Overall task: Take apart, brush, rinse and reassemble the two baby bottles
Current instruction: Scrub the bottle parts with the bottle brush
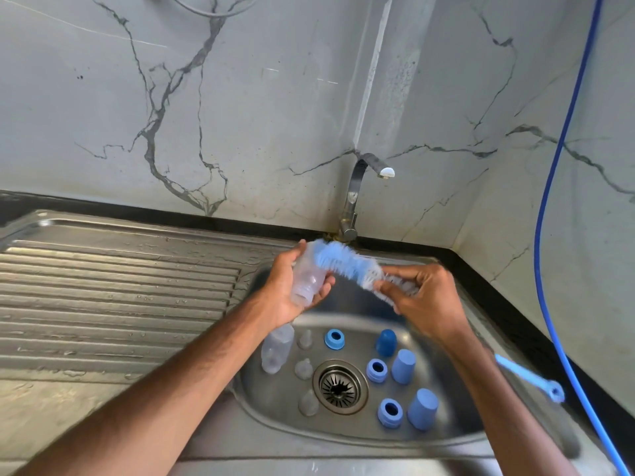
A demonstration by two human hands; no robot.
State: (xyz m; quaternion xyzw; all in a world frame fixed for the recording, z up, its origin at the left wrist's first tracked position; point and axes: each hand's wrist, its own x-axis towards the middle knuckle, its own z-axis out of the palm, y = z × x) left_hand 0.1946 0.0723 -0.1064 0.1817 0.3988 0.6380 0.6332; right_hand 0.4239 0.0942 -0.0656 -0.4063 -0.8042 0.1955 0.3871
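Centrally, a clear plastic baby bottle is held in the left hand grip; a blue-and-white bristled brush is pinched by the right hand.

The bottle in the left hand was clear and colourless. The brush between the hands had pale blue bristles, turning white toward the right hand. Below the hands lay blue rings and blue caps, one cap darker. Left of the left hand, the drainboard was ribbed grey steel. Beyond the hands the wall was pale grey with dark veins. Right of the right hand hung a blue hose.
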